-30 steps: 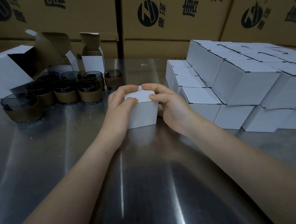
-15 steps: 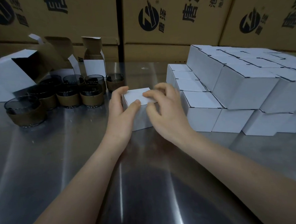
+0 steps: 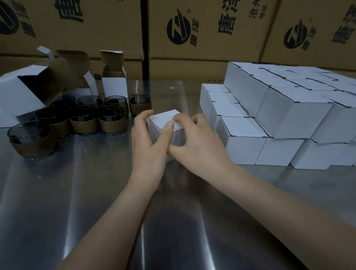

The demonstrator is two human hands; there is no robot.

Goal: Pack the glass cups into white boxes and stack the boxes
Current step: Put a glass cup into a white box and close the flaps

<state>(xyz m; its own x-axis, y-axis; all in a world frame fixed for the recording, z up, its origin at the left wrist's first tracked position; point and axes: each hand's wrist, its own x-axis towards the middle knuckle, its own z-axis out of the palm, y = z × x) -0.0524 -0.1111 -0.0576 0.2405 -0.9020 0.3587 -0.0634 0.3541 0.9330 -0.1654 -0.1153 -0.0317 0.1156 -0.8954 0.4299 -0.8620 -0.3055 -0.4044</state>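
Note:
A small closed white box (image 3: 163, 120) stands on the steel table, held between both hands. My left hand (image 3: 150, 144) grips its left side, fingers over the far top edge and thumb on the near top. My right hand (image 3: 196, 142) covers its right front, fingers curled over the top edge. Several dark glass cups with brown sleeves (image 3: 89, 121) stand at the left. A stack of closed white boxes (image 3: 283, 112) rises in two layers at the right. The box's contents are hidden.
Open white boxes (image 3: 114, 86) with raised flaps stand behind the cups, and a larger one (image 3: 12, 96) lies on its side at far left. Big printed cardboard cartons (image 3: 208, 23) wall off the back. Bare steel table (image 3: 73, 202) lies in front.
The box has turned and tilted slightly in my hands. My right hand slid from its right side round to the front, closer to my left thumb.

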